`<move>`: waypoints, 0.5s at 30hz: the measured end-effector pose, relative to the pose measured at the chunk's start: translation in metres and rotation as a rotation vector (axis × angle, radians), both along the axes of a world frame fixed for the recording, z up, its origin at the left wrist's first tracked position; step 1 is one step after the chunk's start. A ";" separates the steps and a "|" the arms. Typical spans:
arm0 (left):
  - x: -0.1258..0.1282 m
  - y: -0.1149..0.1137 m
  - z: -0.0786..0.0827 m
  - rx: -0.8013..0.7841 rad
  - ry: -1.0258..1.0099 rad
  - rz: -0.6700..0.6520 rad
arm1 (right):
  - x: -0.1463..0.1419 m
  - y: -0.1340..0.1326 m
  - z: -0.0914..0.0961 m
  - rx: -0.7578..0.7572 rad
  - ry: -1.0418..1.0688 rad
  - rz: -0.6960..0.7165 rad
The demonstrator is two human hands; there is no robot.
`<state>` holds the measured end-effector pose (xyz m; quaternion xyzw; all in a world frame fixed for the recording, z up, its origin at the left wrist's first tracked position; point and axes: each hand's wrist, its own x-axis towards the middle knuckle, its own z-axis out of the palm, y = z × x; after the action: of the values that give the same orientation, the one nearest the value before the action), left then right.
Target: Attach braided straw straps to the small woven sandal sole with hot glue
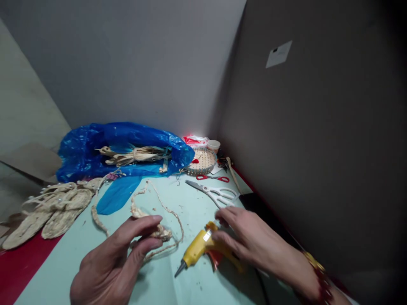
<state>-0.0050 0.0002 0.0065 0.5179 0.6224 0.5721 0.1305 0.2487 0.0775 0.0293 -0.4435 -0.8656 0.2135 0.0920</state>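
Seen from above, head-worn view of a pale green table pushed into a grey corner.

Left hand (117,258) near the table's front edge, fingers curled narrow, pinching one end of a braided straw cord (159,231) between thumb and forefinger. Cord trailing away in a loose loop toward the table's middle, unattached to anything.

Right hand (251,241) near the front right edge, fingers spread and laid on a yellow glue gun (203,248); touching, not clearly gripping, nozzle aimed toward the front edge. No glue visible on the cord, as far as could be told.

Judged as early to midway: cord braided, gluing not yet begun.

White-handled scissors (216,194) just beyond the right hand; red-handled scissors (212,178) farther back. Round woven disc (201,162) near the back right corner. Blue plastic bag (121,148) holding raw straw (136,155) along the back edge. 2 finished straw sandals (54,209) at the left edge, over a red cloth (19,267).
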 end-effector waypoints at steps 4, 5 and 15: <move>-0.004 0.002 0.001 0.107 0.002 0.039 | 0.016 -0.016 -0.025 -0.103 -0.131 0.015; -0.003 0.003 0.003 0.121 -0.016 0.044 | 0.015 -0.018 -0.029 -0.111 -0.133 0.000; -0.006 0.009 0.029 0.105 -0.314 0.034 | 0.008 -0.005 -0.030 -0.676 0.627 -0.242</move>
<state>-0.0108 0.0092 0.0350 0.4179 0.5721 0.6799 0.1890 0.2565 0.0720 -0.0006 -0.4604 -0.6203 0.5944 0.2234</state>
